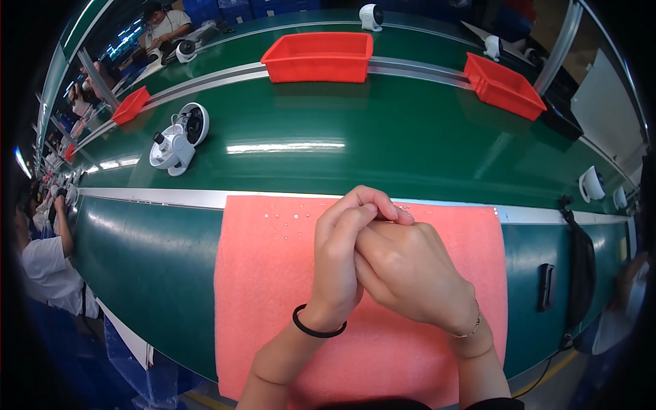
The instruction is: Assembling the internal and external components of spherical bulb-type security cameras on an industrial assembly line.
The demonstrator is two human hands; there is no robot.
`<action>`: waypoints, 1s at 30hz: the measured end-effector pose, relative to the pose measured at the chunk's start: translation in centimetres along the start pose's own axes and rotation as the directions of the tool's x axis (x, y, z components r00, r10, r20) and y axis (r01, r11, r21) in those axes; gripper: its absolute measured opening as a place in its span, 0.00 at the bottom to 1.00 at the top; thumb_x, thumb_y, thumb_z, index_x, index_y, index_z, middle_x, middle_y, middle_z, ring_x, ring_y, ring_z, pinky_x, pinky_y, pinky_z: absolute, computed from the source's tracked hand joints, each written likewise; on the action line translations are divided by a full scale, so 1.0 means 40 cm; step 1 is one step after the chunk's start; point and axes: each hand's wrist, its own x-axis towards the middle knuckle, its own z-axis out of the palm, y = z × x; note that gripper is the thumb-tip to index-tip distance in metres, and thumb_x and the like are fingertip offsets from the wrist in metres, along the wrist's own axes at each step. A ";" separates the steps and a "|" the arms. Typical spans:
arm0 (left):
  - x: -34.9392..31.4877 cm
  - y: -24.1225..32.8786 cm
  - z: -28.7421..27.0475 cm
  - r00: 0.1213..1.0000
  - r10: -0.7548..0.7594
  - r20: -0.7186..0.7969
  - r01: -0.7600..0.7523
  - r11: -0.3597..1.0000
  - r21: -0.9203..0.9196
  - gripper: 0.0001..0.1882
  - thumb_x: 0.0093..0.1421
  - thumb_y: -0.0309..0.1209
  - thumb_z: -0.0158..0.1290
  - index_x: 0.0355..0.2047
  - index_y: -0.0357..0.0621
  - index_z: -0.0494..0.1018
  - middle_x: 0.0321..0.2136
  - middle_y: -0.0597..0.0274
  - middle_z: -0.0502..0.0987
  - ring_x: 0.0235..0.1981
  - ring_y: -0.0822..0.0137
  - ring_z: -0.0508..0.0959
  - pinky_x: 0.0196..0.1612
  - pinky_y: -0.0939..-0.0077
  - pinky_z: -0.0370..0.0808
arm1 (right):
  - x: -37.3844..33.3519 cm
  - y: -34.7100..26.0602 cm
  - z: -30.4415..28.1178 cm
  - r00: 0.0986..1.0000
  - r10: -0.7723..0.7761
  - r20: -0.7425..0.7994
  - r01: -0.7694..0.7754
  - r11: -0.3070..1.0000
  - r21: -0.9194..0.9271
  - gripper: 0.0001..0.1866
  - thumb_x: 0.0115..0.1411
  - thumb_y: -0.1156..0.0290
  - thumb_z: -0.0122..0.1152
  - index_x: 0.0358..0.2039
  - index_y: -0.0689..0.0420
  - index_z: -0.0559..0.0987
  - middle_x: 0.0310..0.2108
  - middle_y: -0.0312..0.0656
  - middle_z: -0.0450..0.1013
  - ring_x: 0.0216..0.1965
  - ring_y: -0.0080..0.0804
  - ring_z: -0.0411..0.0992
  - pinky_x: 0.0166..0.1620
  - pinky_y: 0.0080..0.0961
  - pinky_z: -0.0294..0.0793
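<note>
Both my hands are clasped together above a pink foam mat (pixel 273 294). My left hand (pixel 338 253), with a black band at its wrist, curls its fingers over the fingers of my right hand. My right hand (pixel 403 263) is folded closed, back upward, with a thin bracelet at the wrist. Whatever lies inside the right hand, if anything, is hidden. Several tiny screws (pixel 296 216) are scattered on the mat's far left part, and a few more small pieces lie behind my fingers.
Past the mat runs a green conveyor belt (pixel 383 143) with a metal edge. An opened white camera (pixel 179 143) stands on it at left. Red bins (pixel 318 58) line the far rail. A black handheld object (pixel 546 287) lies at right. Another person (pixel 51 263) sits at far left.
</note>
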 end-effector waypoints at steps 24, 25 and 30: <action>-0.002 0.004 -0.026 1.000 0.001 0.029 0.001 0.997 -0.082 0.10 0.56 0.31 0.38 0.24 0.38 0.66 0.25 0.53 0.73 0.31 0.66 0.72 0.39 0.75 0.70 | 0.015 -0.024 0.007 1.000 0.008 0.004 -0.008 1.000 0.009 0.02 0.48 0.79 0.52 0.21 0.63 0.70 0.18 0.48 0.68 0.21 0.46 0.68 0.23 0.35 0.66; -0.002 0.005 -0.028 0.999 0.004 0.036 -0.001 0.996 -0.084 0.10 0.56 0.31 0.39 0.24 0.38 0.66 0.25 0.53 0.73 0.31 0.66 0.72 0.39 0.75 0.70 | 0.017 -0.027 0.008 1.000 0.010 0.003 -0.010 1.000 0.013 0.02 0.48 0.79 0.52 0.21 0.63 0.70 0.18 0.48 0.69 0.21 0.46 0.68 0.23 0.35 0.66; -0.003 0.007 -0.030 0.999 0.003 0.040 0.000 0.997 -0.084 0.11 0.56 0.31 0.39 0.24 0.37 0.66 0.25 0.52 0.73 0.31 0.66 0.72 0.39 0.75 0.70 | 0.017 -0.026 0.012 1.000 0.000 -0.011 0.000 1.000 0.026 0.02 0.48 0.80 0.52 0.21 0.63 0.70 0.18 0.48 0.69 0.21 0.47 0.68 0.23 0.35 0.65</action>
